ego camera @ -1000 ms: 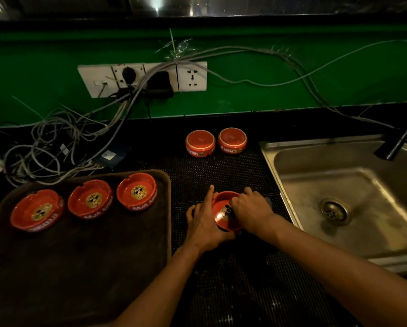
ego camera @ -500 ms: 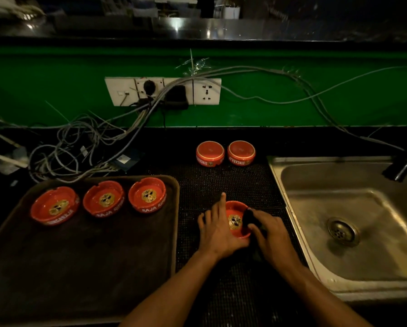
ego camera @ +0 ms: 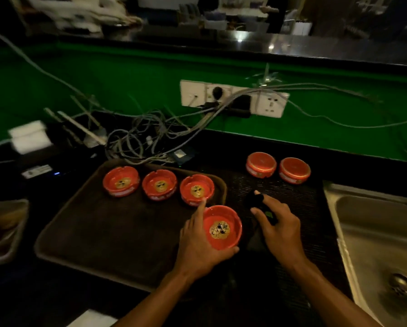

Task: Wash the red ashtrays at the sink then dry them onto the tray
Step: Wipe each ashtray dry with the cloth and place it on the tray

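A left hand (ego camera: 199, 241) grips a round red ashtray (ego camera: 222, 227) at the dark brown tray's (ego camera: 98, 234) right edge; the right hand (ego camera: 276, 228) clutches a dark cloth (ego camera: 256, 241). Farther back, three upright ashtrays (ego camera: 159, 184) line the tray.

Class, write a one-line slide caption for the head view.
Left hand holds a red ashtray beside the tray; right hand grips a dark cloth.
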